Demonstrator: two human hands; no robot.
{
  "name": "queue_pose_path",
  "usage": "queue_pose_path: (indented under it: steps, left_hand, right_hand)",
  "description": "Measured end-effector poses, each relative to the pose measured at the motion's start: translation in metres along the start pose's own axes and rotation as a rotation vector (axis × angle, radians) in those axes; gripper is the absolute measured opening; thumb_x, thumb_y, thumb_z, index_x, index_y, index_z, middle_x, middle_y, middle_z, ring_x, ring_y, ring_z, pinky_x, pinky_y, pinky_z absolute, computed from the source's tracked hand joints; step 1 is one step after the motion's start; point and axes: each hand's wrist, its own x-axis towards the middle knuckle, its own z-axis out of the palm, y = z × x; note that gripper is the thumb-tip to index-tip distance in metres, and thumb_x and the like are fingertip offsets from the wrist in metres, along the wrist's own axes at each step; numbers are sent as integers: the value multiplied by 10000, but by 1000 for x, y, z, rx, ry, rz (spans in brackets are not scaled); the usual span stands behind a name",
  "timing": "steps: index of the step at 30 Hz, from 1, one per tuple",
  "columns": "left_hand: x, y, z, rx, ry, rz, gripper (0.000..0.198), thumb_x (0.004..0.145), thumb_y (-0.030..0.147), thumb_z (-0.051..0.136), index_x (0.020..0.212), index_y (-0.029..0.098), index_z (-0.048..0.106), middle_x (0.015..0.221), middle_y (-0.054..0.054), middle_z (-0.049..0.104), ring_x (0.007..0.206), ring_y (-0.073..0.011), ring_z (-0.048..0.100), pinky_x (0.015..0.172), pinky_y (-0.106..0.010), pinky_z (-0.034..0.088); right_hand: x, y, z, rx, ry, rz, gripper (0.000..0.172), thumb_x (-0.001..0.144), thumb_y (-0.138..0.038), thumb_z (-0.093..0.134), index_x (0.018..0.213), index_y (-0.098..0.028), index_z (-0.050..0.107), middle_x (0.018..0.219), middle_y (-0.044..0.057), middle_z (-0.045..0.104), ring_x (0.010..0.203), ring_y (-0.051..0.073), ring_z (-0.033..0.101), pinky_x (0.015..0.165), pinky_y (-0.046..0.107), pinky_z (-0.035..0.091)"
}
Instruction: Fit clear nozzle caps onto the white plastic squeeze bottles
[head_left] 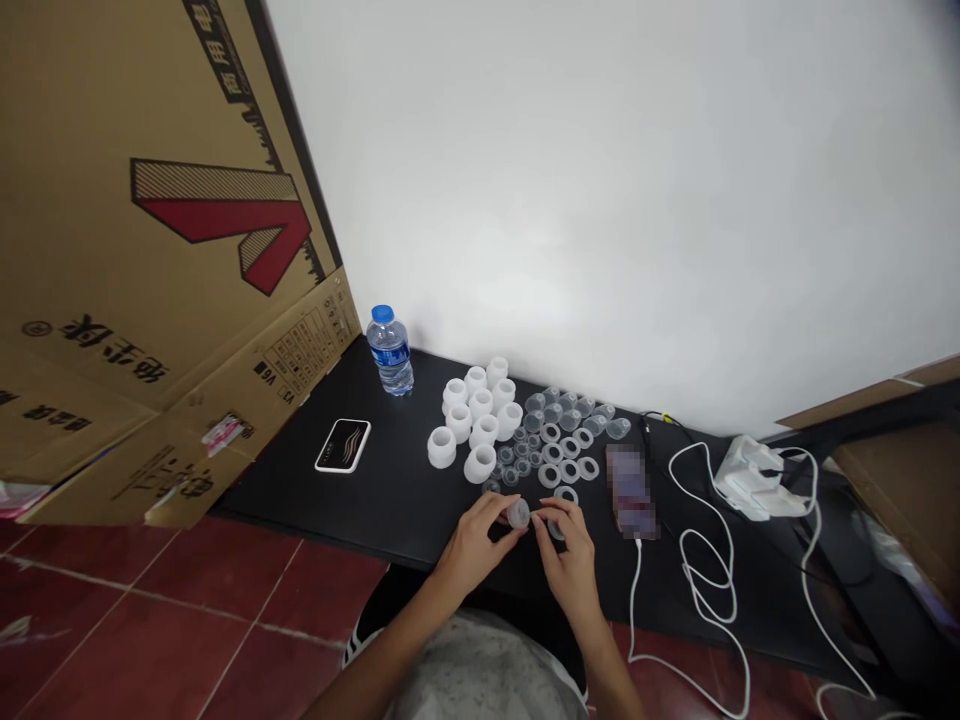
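My left grip pinches a clear cap; what my right grip holds I can't tell. A slip could scatter the rings at 12 o'clock.

And here's the head-worn camera, looking forward and down from above the person, with the bare left hand and right hand close in at bottom centre. It's angled over the black worktop, and the matt white wall fills the top of this wide shot. The flattened brown cardboard carton crowds the left, and the red tiled floor sits lower left.
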Motion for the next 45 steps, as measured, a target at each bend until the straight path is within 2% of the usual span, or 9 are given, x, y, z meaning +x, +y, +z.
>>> queue_pose_path:
  steps: [5, 12, 18, 23, 27, 33, 38, 45]
  left_hand:
    - [3, 3, -1, 40, -25, 15, 422, 982, 192, 778, 1389, 289, 720, 1173, -46, 755, 911, -176, 763, 874, -317, 679]
    - [3, 3, -2, 92, -80, 58, 421, 997, 243, 762, 1410, 310, 728, 1138, -37, 739, 882, -168, 754, 788, -275, 685]
    - [0, -2, 3, 88, -93, 52, 442, 997, 211, 748, 1424, 318, 708, 1127, -29, 715, 839, -156, 760, 715, -248, 674]
    - [1, -1, 2, 66, -129, 23, 455, 980, 146, 718, 1403, 312, 716, 1175, -32, 711, 810, -143, 765, 784, -274, 689]
    - [3, 0, 1, 22, -149, -11, 450, 964, 142, 736, 1384, 301, 724, 1170, -34, 706, 842, -153, 767, 775, -268, 683]
    - [3, 0, 1, 67, -98, -15, 407, 974, 188, 759, 1365, 298, 735, 1130, -31, 720, 845, -163, 756, 811, -290, 673]
    - [2, 3, 1, 19, -27, -40, 343, 973, 284, 797, 1313, 271, 758, 1083, -33, 737, 785, -150, 734, 698, -246, 640]
    - [0, 5, 1, 41, 14, -35, 340, 937, 245, 817, 1274, 257, 768, 1053, -27, 747, 753, -138, 723, 660, -230, 615]
  right_hand:
    - [5, 5, -3, 16, -22, 29, 197, 1100, -339, 629, 1006, -252, 779, 1183, 131, 708, 1133, 306, 716, 975, 467, 610]
    - [7, 11, -3, 36, -21, 67, 237, 1093, -392, 648, 972, -237, 781, 1199, 134, 700, 1067, 287, 710, 857, 400, 603]
    - [5, 12, -2, 26, -10, 90, 271, 1100, -425, 641, 967, -231, 776, 1233, 143, 673, 1108, 292, 693, 875, 396, 585]
    - [8, 8, 2, 18, -29, 85, 272, 1111, -415, 618, 971, -234, 764, 1237, 141, 659, 1108, 290, 687, 881, 399, 583]
    - [12, 7, 3, 9, -38, 60, 245, 1111, -394, 613, 992, -237, 760, 1256, 147, 661, 1140, 302, 683, 883, 407, 587]
    - [11, 3, 5, 21, -42, 34, 225, 1114, -366, 607, 997, -239, 752, 1240, 146, 667, 1157, 312, 686, 931, 439, 589]
    - [7, -4, 9, 35, -29, 30, 209, 1114, -359, 613, 1011, -239, 749, 1220, 139, 664, 1168, 304, 675, 932, 427, 586]
    - [3, -3, 10, 63, 13, 27, 155, 1103, -312, 628, 1024, -242, 741, 1216, 129, 663, 1163, 294, 672, 946, 422, 562]
